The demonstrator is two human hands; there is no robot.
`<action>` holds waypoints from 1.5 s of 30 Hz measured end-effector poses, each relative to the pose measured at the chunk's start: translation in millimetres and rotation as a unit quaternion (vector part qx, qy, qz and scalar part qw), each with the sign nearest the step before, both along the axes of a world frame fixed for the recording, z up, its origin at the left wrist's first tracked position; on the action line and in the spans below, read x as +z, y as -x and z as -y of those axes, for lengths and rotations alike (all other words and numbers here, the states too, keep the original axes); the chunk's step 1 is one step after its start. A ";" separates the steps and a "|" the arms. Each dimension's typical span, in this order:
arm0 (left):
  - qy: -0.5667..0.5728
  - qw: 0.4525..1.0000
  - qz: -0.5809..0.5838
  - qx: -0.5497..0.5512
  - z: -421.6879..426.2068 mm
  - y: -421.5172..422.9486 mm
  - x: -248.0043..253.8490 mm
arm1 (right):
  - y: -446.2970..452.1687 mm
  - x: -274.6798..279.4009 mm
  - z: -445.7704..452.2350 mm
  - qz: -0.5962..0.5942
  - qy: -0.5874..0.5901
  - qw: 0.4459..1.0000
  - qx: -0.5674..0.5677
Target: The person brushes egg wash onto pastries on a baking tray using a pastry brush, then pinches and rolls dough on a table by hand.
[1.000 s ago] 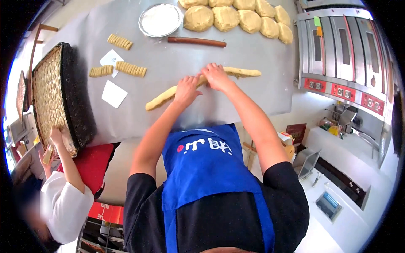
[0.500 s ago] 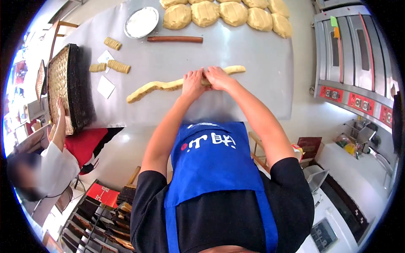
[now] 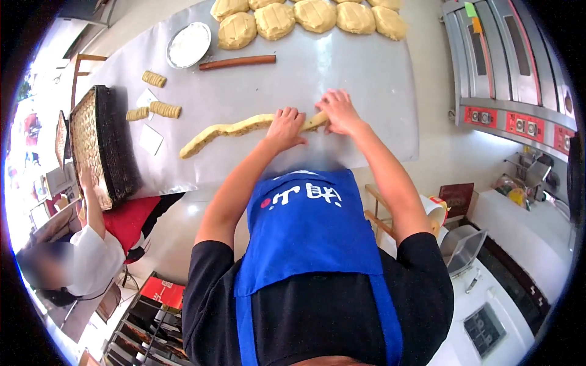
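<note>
A long wavy dough roll [image 3: 226,130] lies across the grey metal table [image 3: 366,91], a darker seam along its lower side. My left hand [image 3: 285,129] is curled over the roll right of its middle, fingers wrapped on it. At the right end of the roll, my right hand [image 3: 339,111] closes round the tip, thumb below and fingers above. Beyond my hands a brown rolling stick [image 3: 238,62] lies near a round foil dish of white powder [image 3: 188,45].
Several big dough pieces [image 3: 314,15] line the far edge. Sliced rolls [image 3: 165,110] and a white card [image 3: 151,139] lie left. A co-worker [image 3: 94,256] reaches into a dark-sided tray [image 3: 113,146]. Ovens [image 3: 513,67] stand right.
My hands, together on the roll before, have moved apart, my right hand to the roll's right end. The view has shifted, and the co-worker's arm has moved in the tray.
</note>
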State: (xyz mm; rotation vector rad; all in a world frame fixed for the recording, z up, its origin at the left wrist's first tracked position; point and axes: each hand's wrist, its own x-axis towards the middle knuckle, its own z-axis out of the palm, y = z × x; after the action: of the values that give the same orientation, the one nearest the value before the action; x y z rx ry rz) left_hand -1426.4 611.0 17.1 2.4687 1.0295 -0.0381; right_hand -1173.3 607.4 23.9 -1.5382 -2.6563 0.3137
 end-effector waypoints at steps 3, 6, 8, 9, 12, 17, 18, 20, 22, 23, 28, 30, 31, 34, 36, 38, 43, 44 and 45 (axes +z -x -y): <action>-0.062 0.996 0.058 0.009 5.0 0.7 0.7 | -16.1 6.9 4.4 -0.027 0.052 0.994 -0.096; -0.066 0.994 0.086 -0.008 5.9 -9.9 -5.8 | -22.6 2.9 5.9 0.058 0.236 0.964 -0.105; -0.043 0.994 0.093 -0.022 8.5 -13.3 -11.6 | -22.3 8.3 22.7 0.033 0.182 0.977 -0.108; -0.032 0.995 0.093 -0.011 9.8 -14.6 -10.4 | -21.8 10.0 29.8 0.004 0.126 0.986 -0.107; -0.009 0.997 0.073 -0.008 7.2 -18.9 -9.7 | -11.0 2.6 39.5 -0.072 0.110 0.986 -0.104; 0.026 0.993 0.038 -0.111 1.6 -11.7 -12.0 | -0.6 2.2 44.1 -0.042 0.186 0.981 -0.048; -0.009 0.992 0.049 -0.118 6.6 -6.5 -6.2 | 0.7 5.2 50.1 -0.023 0.168 0.985 -0.016; -0.044 0.989 0.059 -0.126 8.5 -2.1 -3.5 | 4.7 10.9 61.5 -0.063 0.121 0.990 -0.029; -0.156 0.981 0.076 -0.085 14.0 1.0 -12.0 | 6.4 6.1 68.1 -0.105 0.078 0.991 -0.040; -0.154 0.982 0.074 -0.085 13.8 0.1 -17.2 | 7.8 2.8 69.6 -0.115 0.041 0.992 -0.044; -0.079 0.993 0.051 -0.070 -10.4 -8.7 -19.9 | 2.9 -11.3 62.1 -0.115 0.025 0.990 -0.077; -0.080 0.992 0.075 -0.055 -8.1 -9.6 -22.3 | -1.2 -9.8 62.8 -0.136 0.013 0.987 -0.084; -0.078 0.993 0.080 -0.045 -5.0 -10.2 -25.5 | -0.2 -7.6 64.1 -0.138 0.011 0.987 -0.085; -0.109 0.988 0.098 -0.045 9.9 -14.1 -38.1 | 2.2 -10.6 70.9 -0.132 -0.030 0.989 -0.053; -0.141 0.982 0.110 -0.056 15.7 -16.6 -33.4 | 3.8 -27.0 70.6 -0.111 -0.080 0.989 -0.060; -0.205 0.971 0.099 -0.070 16.7 -19.2 -16.2 | 3.2 -27.6 67.0 -0.111 -0.067 0.989 -0.064; -0.154 0.987 0.010 -0.051 -3.0 -25.2 -29.7 | -3.2 -12.6 60.8 -0.114 -0.041 0.990 -0.072; -0.152 0.986 0.006 -0.067 -8.0 -25.5 -34.1 | -4.5 -9.3 60.3 -0.111 -0.046 0.991 -0.060; -0.153 0.986 0.007 -0.066 -12.4 -28.6 -35.3 | -7.1 -11.6 60.8 -0.108 -0.052 0.992 -0.048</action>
State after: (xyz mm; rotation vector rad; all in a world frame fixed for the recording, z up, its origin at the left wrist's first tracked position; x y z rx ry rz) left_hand -1397.8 623.3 -18.2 2.8079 0.9222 0.1030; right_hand -1166.2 546.7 12.4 -1.5011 -2.3873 0.3102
